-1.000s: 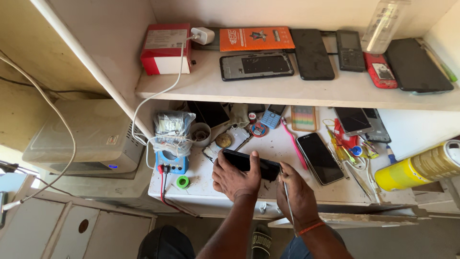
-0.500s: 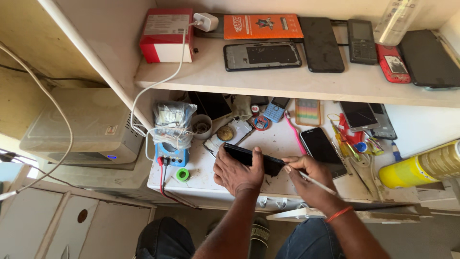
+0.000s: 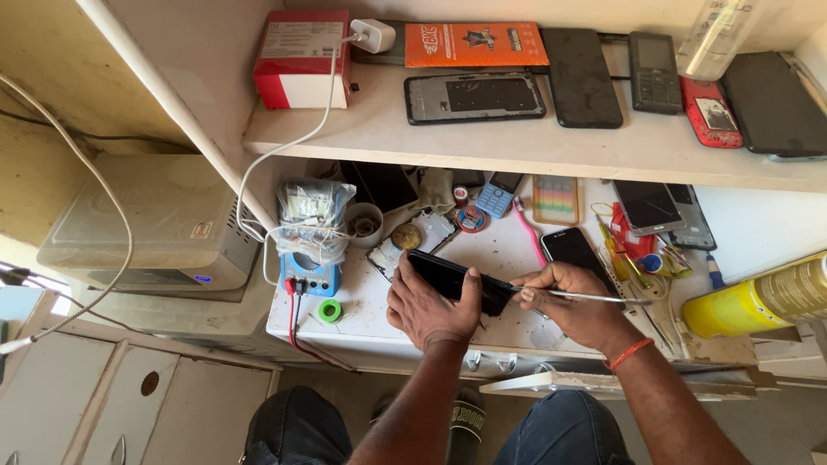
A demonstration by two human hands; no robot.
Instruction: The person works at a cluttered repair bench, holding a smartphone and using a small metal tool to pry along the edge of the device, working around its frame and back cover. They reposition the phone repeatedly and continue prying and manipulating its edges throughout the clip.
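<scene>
Black glass and thin steel meet at the front edge of your desk [image 3: 517, 331], where the work looks barely under way: your left hand [image 3: 428, 303] clamps a dark smartphone [image 3: 457, 277] with its grip closed over the near end, the phone tilted up off the scuffed white surface. Your right hand [image 3: 575, 300] pinches a slim metal tool [image 3: 586, 297], its fingers pressed together around the shaft, the tip at the phone's right end. By the look of it, the handset is in one piece and the seam is only being probed; whether any part has lifted cannot be told from here. Opening it appears to remain ahead.

Just left of your hands sit a small green ring of tape [image 3: 329, 311] and a blue multimeter [image 3: 310, 274] with red and black leads, a crinkled plastic-wrapped bundle lying on top of it. Behind the phone lie a bare phone frame [image 3: 405, 245] with a brass-coloured disc on it, a small white cup [image 3: 363, 224] and a blue keypad phone [image 3: 498, 195]. To the right, another glossy black phone [image 3: 573, 248] lies flat beside a scatter of red and yellow hand tools, and a yellow cylinder [image 3: 758, 297] lies on its side.

Farther back, the pale shelf [image 3: 517, 142] carries a red and white box [image 3: 301, 58], a white charger plug [image 3: 372, 35], an orange flat packet [image 3: 475, 44] and a row of matte dark handsets.
</scene>
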